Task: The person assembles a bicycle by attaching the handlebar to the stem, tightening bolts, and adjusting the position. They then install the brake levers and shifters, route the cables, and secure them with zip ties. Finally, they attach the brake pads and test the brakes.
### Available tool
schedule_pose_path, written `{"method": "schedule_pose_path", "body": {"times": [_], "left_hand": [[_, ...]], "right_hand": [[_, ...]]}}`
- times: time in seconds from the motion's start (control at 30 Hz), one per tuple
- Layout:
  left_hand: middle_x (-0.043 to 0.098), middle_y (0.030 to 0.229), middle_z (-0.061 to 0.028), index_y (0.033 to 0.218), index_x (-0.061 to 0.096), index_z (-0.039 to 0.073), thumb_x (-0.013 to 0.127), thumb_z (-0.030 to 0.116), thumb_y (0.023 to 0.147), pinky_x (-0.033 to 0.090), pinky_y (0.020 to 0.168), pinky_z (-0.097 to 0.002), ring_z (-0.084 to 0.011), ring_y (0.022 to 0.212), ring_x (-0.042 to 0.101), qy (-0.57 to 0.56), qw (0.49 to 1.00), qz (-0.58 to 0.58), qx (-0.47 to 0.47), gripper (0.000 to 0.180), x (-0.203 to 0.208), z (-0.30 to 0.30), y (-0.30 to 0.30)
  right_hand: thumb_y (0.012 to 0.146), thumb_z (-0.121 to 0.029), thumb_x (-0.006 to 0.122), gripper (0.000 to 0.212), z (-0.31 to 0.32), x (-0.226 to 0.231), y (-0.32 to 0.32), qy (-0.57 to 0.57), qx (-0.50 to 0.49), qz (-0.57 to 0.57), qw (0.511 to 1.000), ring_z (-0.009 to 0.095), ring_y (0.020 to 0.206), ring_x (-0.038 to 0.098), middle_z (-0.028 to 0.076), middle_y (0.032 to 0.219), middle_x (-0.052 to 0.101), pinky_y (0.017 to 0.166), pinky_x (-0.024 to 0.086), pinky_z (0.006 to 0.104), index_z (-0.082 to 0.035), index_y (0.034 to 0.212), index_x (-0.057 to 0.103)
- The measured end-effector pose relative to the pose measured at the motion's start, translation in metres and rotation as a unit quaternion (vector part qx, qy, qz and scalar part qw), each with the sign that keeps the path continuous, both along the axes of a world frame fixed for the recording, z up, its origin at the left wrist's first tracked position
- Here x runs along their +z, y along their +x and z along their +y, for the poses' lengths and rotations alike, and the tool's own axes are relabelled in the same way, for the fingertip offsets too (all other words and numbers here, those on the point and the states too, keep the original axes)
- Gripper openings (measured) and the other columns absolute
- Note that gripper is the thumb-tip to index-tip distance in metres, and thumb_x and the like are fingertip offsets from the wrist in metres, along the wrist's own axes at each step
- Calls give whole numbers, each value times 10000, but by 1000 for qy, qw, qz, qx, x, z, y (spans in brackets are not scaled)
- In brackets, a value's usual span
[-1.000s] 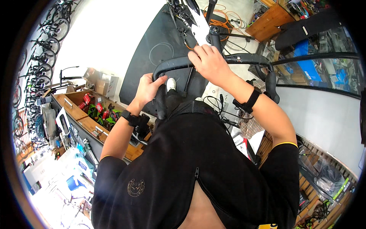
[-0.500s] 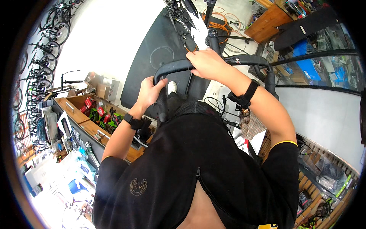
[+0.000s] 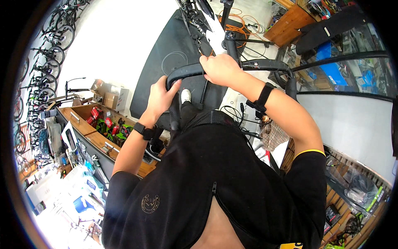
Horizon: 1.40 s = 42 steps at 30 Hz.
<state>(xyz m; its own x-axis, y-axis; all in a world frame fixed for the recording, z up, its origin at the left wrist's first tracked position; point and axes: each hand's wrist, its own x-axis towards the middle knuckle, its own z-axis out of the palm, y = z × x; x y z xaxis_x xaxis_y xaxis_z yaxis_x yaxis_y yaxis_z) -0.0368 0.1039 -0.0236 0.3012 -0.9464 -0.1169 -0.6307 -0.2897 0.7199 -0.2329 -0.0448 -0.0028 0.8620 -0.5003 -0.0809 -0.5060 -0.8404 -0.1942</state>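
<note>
A black drop handlebar (image 3: 186, 72) crosses in front of me, fixed to a bike with a white frame (image 3: 214, 35). My left hand (image 3: 159, 97) is closed round the bar's left bend, the thumb lying along its inner side. My right hand (image 3: 222, 69) wraps over the flat top of the bar, left of the black stem (image 3: 230, 38), and its palm hides what lies beneath. To the right of that hand, the bar runs bare to its right drop (image 3: 291, 87).
A black mat (image 3: 149, 83) lies under the bike, with an orange hose (image 3: 237, 28) behind it. At left stands an open wooden drawer (image 3: 93, 133) of red and green tools. A glass case (image 3: 344, 74) is on the right. Bikes (image 3: 54, 66) line the far left.
The handlebar and my right hand appear slightly farther left. Both hands keep hold of the bar.
</note>
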Motion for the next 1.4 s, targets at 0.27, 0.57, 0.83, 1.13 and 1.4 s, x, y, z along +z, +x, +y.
{"method": "schedule_pose_path", "body": {"times": [0.27, 0.57, 0.83, 1.13, 1.4], "left_hand": [[612, 680, -297, 805, 559, -67, 625, 280, 928, 498, 596, -500, -469, 684, 639, 14, 992, -122, 8, 374, -7, -5, -2], [619, 683, -287, 818, 572, -64, 644, 274, 922, 494, 581, -469, -459, 679, 645, 3, 996, -91, 13, 361, -6, -5, -1], [652, 728, -167, 949, 618, -63, 727, 329, 885, 504, 613, -353, -208, 648, 643, -6, 1000, 30, -3, 412, 3, 3, 5], [618, 753, -125, 973, 619, -46, 800, 351, 814, 506, 628, -337, -179, 668, 616, 13, 997, -10, -82, 464, -6, 27, 27], [648, 810, -335, 914, 605, -112, 684, 399, 843, 532, 747, -490, -482, 843, 656, 111, 985, -129, -9, 522, 4, 15, 7]], "right_hand": [[760, -358, 775, 509, -17, -2, 17, 155, 3, 35, 987, 383, 842, 699, 225, 826, 694, 757, 559, 448, 60, 1006, 620], [673, -461, 868, 699, -29, -8, 28, 221, -18, -27, 975, 367, 980, 652, 248, 1032, 667, 849, 520, 410, 66, 1060, 622], [701, -404, 855, 608, -10, 4, 13, 143, -46, -34, 988, 373, 1001, 624, 203, 1021, 619, 869, 506, 426, 47, 1035, 621], [743, -273, 817, 450, -22, 7, 7, 158, -3, 26, 987, 391, 1001, 626, 211, 1019, 638, 876, 504, 451, 32, 1002, 613], [797, -203, 771, 427, -16, 24, -13, 88, 59, -38, 994, 393, 996, 616, 209, 1055, 626, 874, 503, 460, 22, 1098, 568]]}}
